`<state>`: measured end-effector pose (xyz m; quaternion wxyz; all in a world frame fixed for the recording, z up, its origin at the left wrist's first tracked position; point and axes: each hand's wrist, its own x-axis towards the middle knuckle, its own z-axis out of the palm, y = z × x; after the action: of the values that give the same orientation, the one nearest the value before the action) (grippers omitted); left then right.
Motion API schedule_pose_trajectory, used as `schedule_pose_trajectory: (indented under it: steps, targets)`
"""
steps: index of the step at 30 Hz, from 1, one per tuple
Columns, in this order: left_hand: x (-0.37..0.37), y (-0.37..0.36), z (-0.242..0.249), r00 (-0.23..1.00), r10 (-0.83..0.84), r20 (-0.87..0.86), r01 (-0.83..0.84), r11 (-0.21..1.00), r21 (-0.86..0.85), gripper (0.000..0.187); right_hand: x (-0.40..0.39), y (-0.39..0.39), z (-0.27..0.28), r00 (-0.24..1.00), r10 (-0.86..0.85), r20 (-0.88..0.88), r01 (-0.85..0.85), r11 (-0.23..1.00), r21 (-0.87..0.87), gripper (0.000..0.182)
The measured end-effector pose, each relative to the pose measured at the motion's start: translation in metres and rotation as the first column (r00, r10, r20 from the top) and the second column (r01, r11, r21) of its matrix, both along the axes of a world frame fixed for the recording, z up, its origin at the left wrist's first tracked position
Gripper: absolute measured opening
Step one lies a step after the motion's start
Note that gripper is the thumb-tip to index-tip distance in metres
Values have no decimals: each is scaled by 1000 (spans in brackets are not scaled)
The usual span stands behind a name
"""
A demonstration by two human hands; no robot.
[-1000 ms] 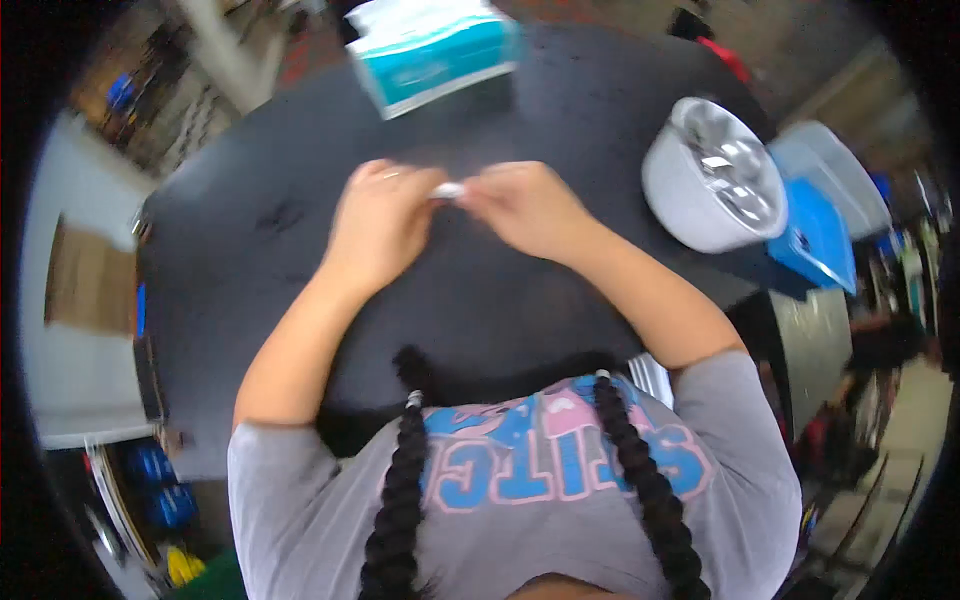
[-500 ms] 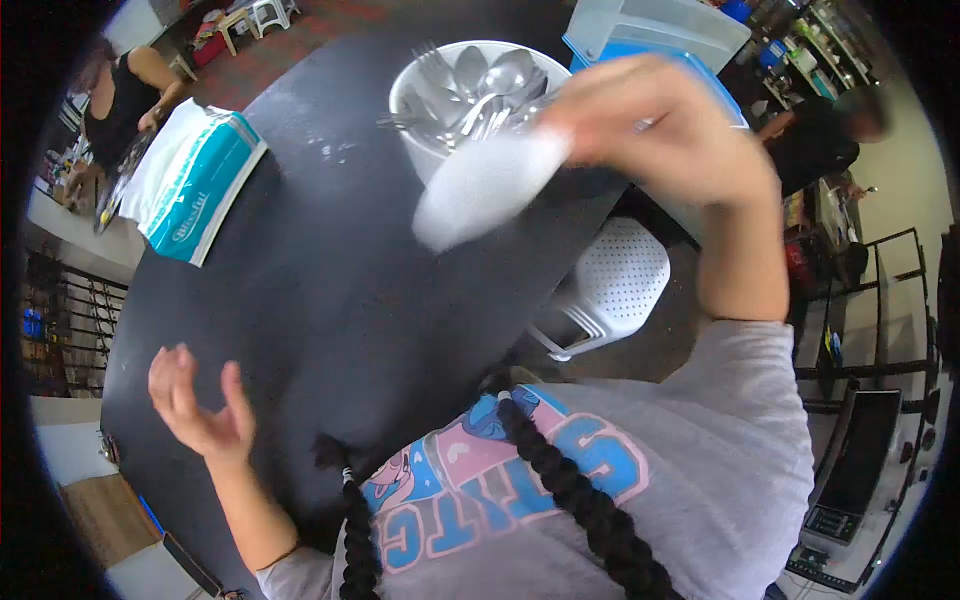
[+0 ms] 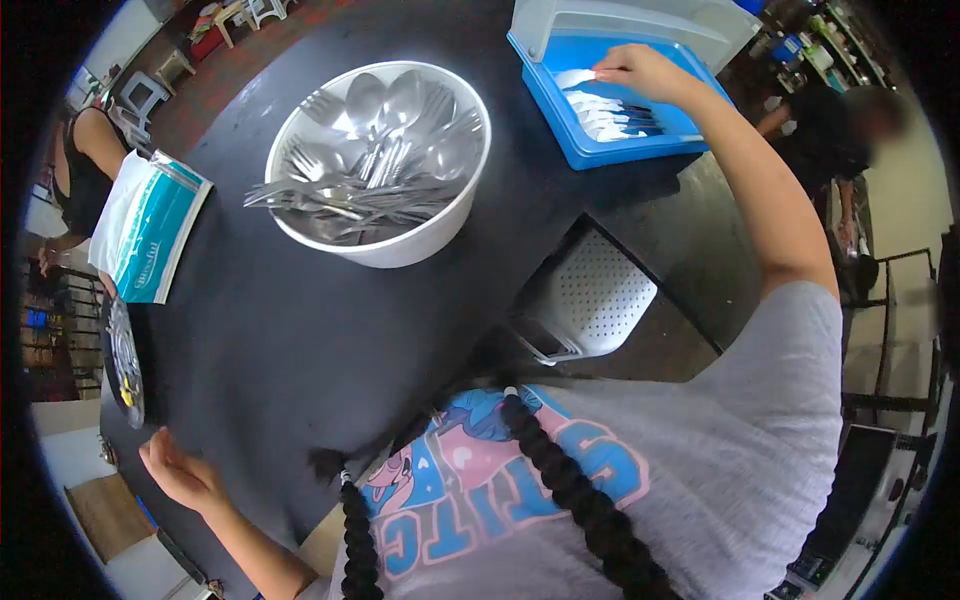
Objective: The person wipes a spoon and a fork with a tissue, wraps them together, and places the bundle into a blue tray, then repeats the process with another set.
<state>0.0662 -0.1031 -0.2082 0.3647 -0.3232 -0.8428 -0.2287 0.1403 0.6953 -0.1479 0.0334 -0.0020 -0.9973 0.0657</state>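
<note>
Inside the blue box, my right hand pinches a white wrapped bundle at its end. Several more white-wrapped pieces of cutlery lie there side by side, their dark-looking ends bare. A white bucket of loose metal spoons and forks stands left of the box. My left hand is at the table's left edge, holding nothing, its fingers loosely curled and apart. A teal and white tissue pack lies further up on the left.
The box's clear lid is raised. A white stool stands by the dark table. One person is at the left near a tray of cutlery; another person is at the right.
My right hand has moved from beside the bucket into the blue box with the white piece. My left hand has dropped lower. The view has shifted, so the bucket and box show more fully.
</note>
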Motion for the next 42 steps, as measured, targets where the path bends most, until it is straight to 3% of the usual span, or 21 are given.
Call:
schedule_pose_trajectory:
  steps: [5, 9, 11, 16, 24, 25, 27, 29, 30, 31, 32, 34, 36, 38, 39, 41, 42]
  targets:
    - [31, 8, -7, 972, 236, 9, -236, 972, -23, 38, -26, 16, -29, 993, 13, 114, 0, 994, -109, 28]
    - [59, 11, -29, 958, 279, 64, -286, 947, 148, 21, -28, 19, -32, 989, 137, 63, -133, 989, -62, 28]
    - [65, 3, -36, 950, 277, 144, -304, 925, 228, 26, -25, 9, -27, 984, 166, 68, -165, 986, -11, 28]
    - [83, -2, -48, 946, 299, 123, -321, 914, 249, 37, -25, 5, -27, 964, 264, 24, -264, 956, 128, 25]
    - [118, -40, -55, 862, 471, 188, -505, 832, 229, 51, -25, 18, -32, 978, 206, 7, -207, 977, 56, 26]
    - [118, -39, -54, 890, 429, 156, -457, 841, 291, 50, -24, 16, -31, 979, 202, 16, -203, 978, 45, 26]
    - [120, -39, -53, 905, 412, 105, -421, 831, 364, 47, -21, 1, -22, 992, 72, 102, -74, 997, 16, 28]
    - [109, -52, -56, 914, 389, 118, -401, 816, 417, 40, -18, 7, -16, 999, -8, 51, 0, 990, 143, 33]
    - [110, -56, -52, 922, 362, 138, -384, 805, 452, 34, -13, 4, -6, 984, -170, 54, 167, 984, 65, 35]
    - [114, -51, -43, 917, 359, 174, -397, 781, 482, 26, -9, 30, 1, 982, -187, 33, 180, 973, 142, 38]
    - [119, -45, -35, 915, 346, 206, -402, 755, 517, 19, -2, 43, 12, 946, -324, 27, 322, 944, 68, 39]
    - [132, -35, -28, 926, 269, 264, -376, 709, 596, 14, 25, 30, 41, 905, -378, -195, 409, 899, 156, 39]
    - [141, -46, -30, 926, 151, 347, -359, 639, 680, 12, 22, -71, 54, 784, -329, -526, 501, 836, 224, 33]
    - [149, -39, -28, 910, 63, 411, -372, 564, 737, 13, 16, -138, 64, 648, -147, -748, 205, 979, -14, 28]
    - [152, -36, -31, 901, 8, 433, -371, 530, 763, 15, 8, -166, 62, 651, -133, -748, 188, 982, -10, 28]
    - [152, -39, -41, 876, -32, 482, -397, 518, 757, 20, -21, -222, 56, 657, 50, -752, -273, 946, -176, 23]
    - [153, -30, -30, 865, -54, 499, -399, 530, 748, 22, -32, -239, 58, 691, 100, -716, -364, 904, -225, 22]
